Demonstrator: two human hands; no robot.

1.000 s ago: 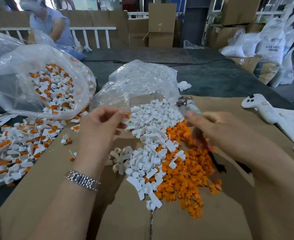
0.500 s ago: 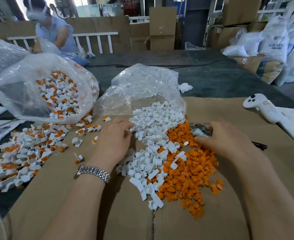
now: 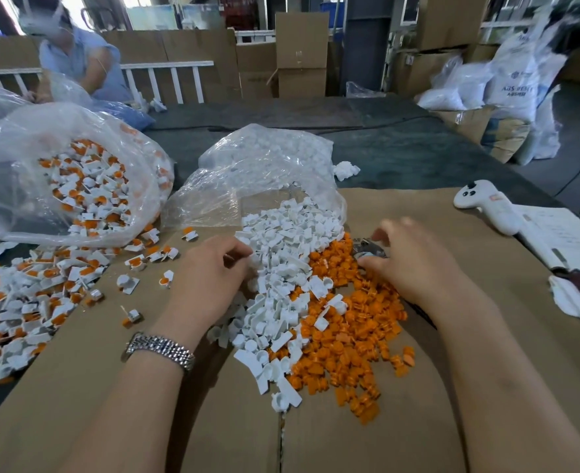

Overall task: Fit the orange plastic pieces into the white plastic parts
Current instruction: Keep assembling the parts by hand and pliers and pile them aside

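Two heaps are lying side by side on the cardboard sheet (image 3: 418,421): the white plastic parts (image 3: 281,268) in the middle, spilling out of a clear bag (image 3: 254,179), and the orange plastic pieces (image 3: 350,322) just to their right. One second ago both hands were lifted above the heaps, the left one pinching a piece with orange on it and the right one carrying a metal tool. Now both hands are lying low on the piles, and the tool (image 3: 367,249) is lying on the cardboard at the far edge of the orange heap, under the right fingers.

The left hand (image 3: 210,274) is resting at the left edge of the white heap with its fingers curled into the parts; whether it is already holding one I cannot tell, because the fingertips are hidden among them. The right hand (image 3: 415,261) is spreading its fingers over the far right side of the orange heap, blurred, with the thumb touching the pieces; it is holding nothing that I can see.

I am judging that one fitted part is finished and the person is now reaching for the next pair, one white part and one orange piece. Many fitted parts (image 3: 26,295) are lying at the far left, below a second bag (image 3: 60,172) holding more of them.
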